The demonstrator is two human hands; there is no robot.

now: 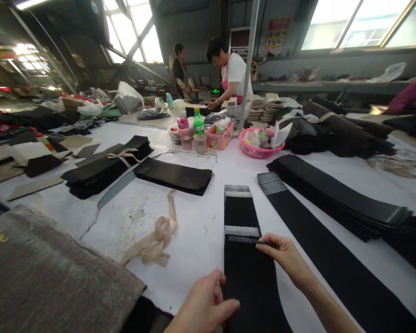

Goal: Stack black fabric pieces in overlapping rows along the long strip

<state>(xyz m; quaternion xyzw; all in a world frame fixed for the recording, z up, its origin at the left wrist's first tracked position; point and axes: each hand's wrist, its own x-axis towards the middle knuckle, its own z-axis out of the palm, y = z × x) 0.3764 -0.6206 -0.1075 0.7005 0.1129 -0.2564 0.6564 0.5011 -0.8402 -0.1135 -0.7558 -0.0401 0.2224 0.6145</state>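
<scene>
A long black fabric strip point(251, 277) runs away from me on the white table, its upper part banded with pale grey stripes. My right hand point(284, 254) pinches the right end of a grey-edged fold or layer across the strip between thumb and fingers. At the strip's left edge is my left hand point(208, 303), fingers curled against the edge and thumb over the top; its fingertips are partly hidden. Beside it on the right lies another long black strip point(326, 249) with a grey striped end. Farther right is a stack of black strips point(339, 194).
Black stacks point(173, 175) and a tied bundle point(107, 166) lie ahead left. A beige ribbon point(159, 236) curls nearby; grey cloth point(55, 273) covers the near left. Behind stand a pink basket point(260, 150), pink box point(220, 138), green bottle point(198, 122) and metal pole point(248, 69). Other people work beyond.
</scene>
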